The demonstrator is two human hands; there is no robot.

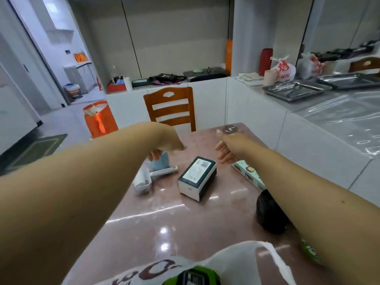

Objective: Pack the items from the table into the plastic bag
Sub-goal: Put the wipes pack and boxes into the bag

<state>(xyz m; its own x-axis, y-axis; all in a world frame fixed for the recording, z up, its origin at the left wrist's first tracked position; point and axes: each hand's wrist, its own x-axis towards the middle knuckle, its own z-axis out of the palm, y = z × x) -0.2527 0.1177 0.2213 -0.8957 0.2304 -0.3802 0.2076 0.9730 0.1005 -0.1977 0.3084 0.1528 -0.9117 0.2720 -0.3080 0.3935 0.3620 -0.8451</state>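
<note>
Fingers of the left hand [164, 144] curl round a blue packet [161, 161] beside the white box [197, 177] on the surface [164, 223], right hand [228, 147] loosely curled, empty, plastic bag [242, 262] nearest

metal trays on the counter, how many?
2. One metal tray sits nearer on the right-hand counter; a second tray lies just behind it, toward the wall. The frame edge may hide more.
</note>
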